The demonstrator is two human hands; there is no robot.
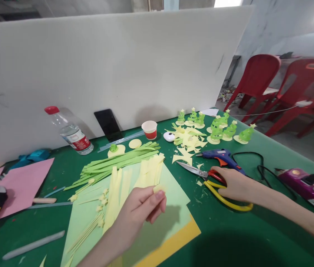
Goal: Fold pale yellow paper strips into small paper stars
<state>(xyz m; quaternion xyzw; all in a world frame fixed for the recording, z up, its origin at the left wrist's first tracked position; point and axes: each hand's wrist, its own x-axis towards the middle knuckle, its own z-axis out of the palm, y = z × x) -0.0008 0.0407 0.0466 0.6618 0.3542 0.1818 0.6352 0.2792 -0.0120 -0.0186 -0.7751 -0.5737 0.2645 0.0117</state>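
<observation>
One bottle label (76,139) looks blurred; left grip (142,207) pinches paper (159,188), right grip (236,183) holds scissors (202,173).

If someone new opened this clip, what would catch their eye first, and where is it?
Probably the little green paper trees topped with pale stars, clustered at the far right of the green table. Next, the red-and-yellow-handled scissors just in front of them, with the right hand on the handles. Then, nearer the middle, the left hand pinching a small pale yellow piece above the paper sheets.
</observation>
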